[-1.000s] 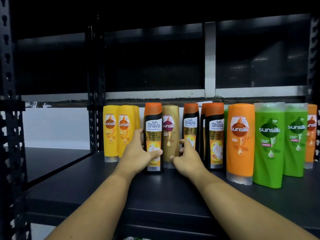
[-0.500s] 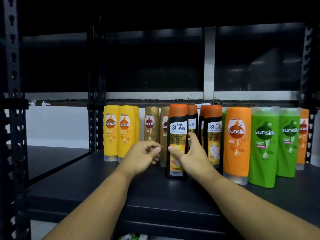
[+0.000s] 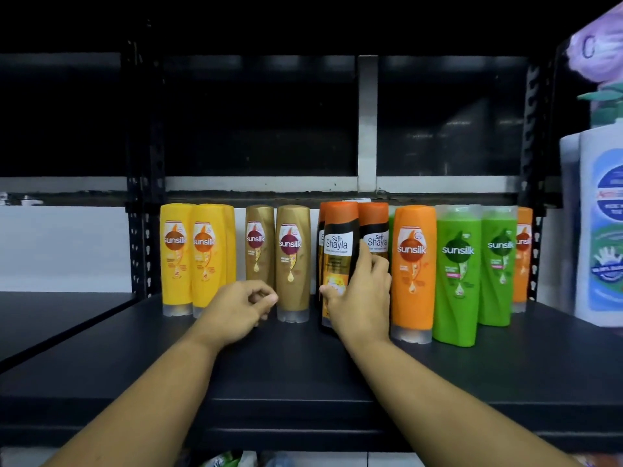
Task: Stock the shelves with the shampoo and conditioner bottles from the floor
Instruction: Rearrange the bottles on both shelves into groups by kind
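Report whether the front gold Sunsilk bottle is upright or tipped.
Upright: the gold Sunsilk bottle stands on its clear cap on the shelf, sides vertical, label level.

White "sunsilk" logo is showing on: first yellow bottle, second yellow bottle, rear gold bottle, front gold bottle, big orange bottle, front green bottle, rear green bottle. Far orange bottle is showing only part of it. Front black-and-orange bottle is reading "Safi Shayla"; rear black-and-orange bottle is reading the same. Tall white bottle's label is blurring, unreadable.
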A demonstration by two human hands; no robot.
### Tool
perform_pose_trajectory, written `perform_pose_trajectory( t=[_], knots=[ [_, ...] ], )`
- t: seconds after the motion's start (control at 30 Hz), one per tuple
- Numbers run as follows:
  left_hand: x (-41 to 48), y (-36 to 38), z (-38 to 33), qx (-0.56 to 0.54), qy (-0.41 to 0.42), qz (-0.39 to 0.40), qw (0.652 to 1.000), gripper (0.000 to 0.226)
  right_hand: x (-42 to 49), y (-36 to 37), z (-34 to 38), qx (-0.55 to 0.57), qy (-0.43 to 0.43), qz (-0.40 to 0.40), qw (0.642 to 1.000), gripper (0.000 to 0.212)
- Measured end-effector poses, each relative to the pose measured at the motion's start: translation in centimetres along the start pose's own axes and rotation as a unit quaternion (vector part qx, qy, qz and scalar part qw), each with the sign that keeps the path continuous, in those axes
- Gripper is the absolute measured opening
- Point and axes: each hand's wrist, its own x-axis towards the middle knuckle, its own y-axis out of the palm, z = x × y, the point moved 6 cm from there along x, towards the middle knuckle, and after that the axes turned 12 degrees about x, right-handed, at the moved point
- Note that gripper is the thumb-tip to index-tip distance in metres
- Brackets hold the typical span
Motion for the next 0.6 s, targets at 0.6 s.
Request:
perform_pose_trajectory(
  t=[0.6],
  knots=[
    [0.1, -0.1, 0.2, 0.015, -0.012, -0.025, 0.999, 0.013, -1.5, 2.3, 2.2, 0.102, -0.048, 0.169, 0.979, 0.050]
  ],
)
